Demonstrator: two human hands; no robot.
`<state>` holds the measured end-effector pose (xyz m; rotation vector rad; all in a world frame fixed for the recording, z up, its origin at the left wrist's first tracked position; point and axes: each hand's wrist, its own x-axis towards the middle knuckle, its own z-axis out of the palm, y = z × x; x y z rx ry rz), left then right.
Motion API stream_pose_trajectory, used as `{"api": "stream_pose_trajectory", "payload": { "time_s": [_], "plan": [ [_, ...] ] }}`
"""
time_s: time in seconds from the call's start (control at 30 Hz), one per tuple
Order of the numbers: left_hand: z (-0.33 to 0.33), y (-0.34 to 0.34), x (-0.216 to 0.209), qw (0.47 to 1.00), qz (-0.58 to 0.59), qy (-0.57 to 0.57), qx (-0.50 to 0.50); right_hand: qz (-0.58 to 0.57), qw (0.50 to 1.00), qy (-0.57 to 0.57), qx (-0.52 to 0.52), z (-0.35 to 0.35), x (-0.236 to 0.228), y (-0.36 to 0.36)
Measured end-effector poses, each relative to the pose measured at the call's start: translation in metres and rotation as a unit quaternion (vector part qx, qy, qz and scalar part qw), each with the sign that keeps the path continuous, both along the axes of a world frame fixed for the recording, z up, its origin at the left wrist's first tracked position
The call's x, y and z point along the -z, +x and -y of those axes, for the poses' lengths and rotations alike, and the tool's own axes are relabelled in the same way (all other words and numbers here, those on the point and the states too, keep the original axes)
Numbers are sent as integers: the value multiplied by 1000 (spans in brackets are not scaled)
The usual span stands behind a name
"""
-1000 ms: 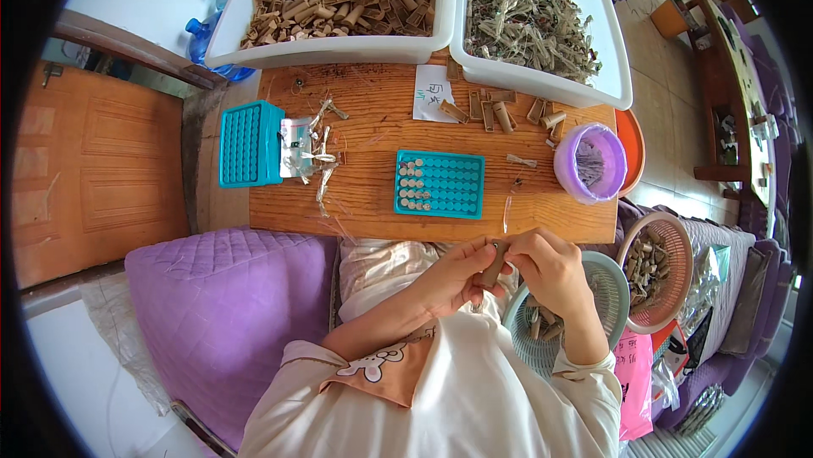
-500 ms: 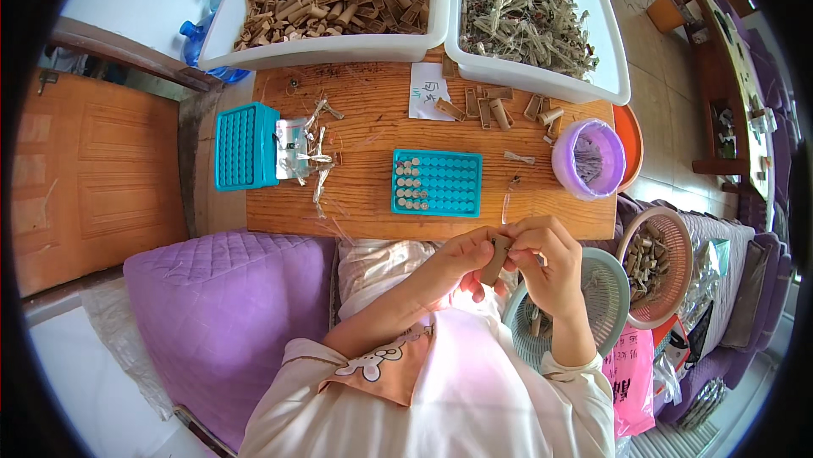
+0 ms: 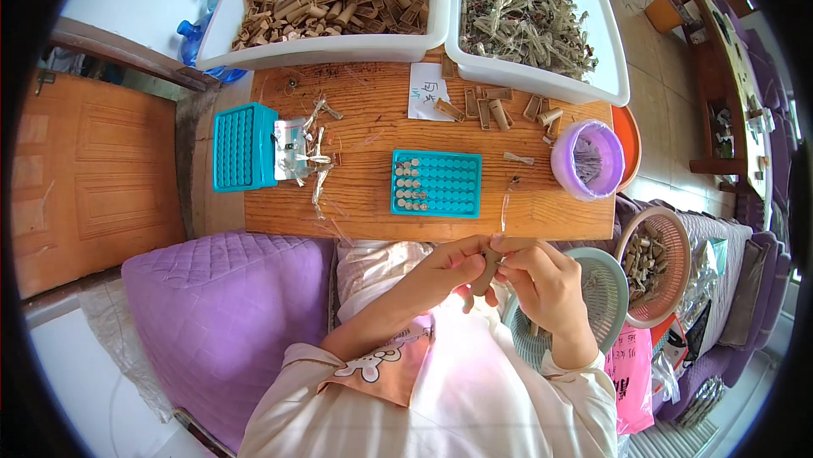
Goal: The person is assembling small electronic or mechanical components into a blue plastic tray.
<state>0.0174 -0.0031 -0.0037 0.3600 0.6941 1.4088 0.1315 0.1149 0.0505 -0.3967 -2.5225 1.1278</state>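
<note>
Just past the table's front edge, my left hand [image 3: 450,272] grips a small brown plastic casing [image 3: 485,277] between thumb and fingers. My right hand [image 3: 546,285] is closed in a pinch at the casing's right side. A thin pale bit shows at its fingertips, too small to name. On the table beyond my hands lies a teal slotted tray [image 3: 450,187], with silver button cells [image 3: 412,182] in its left columns. A thin clear strip [image 3: 505,210] and a small wire bundle [image 3: 518,158] lie to the tray's right.
Two white bins hold brown casings [image 3: 339,0] and wired parts [image 3: 529,17] at the back. Loose casings [image 3: 484,111] lie before them. Left stands a teal tray stack [image 3: 244,146]; right, a purple tub [image 3: 561,161]. A green basket [image 3: 605,288] and a pink basket [image 3: 677,288] sit beside me.
Both hands have shifted slightly, and the casing has turned and moved a little left between them. My right fingers have drawn lower along it. The things on the table stay put.
</note>
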Motion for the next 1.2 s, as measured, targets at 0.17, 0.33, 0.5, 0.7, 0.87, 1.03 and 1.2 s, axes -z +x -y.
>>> {"api": "stream_pose_trajectory", "payload": {
  "time_s": [0.17, 0.33, 0.5, 0.7, 0.87, 1.03, 1.2],
  "plan": [
    [0, 5, 8, 999, 23, -33, -10, 38, 999, -24, -19, -8, 8, 0],
    [-4, 7, 13, 998, -10, -56, 34, 102, 990, -72, -69, -23, 12, 10],
    [-17, 24, 26, 975, 8, -18, 222, 96, 974, -133, -154, -38, 10, 29],
    [-56, 33, 34, 968, -247, -11, 34, 209, 963, -149, 86, -55, 4, 106],
    [-103, 17, 64, 476, -875, -52, -75, 418, 904, -76, 52, -58, 24, 154],
    [-119, 10, 77, 497, -866, -29, -42, 259, 957, -33, 125, -51, 20, 109],
    [-89, 2, 20, 569, -807, 134, -90, -28, 979, 2, 204, -49, 20, 48]
  ]
}}
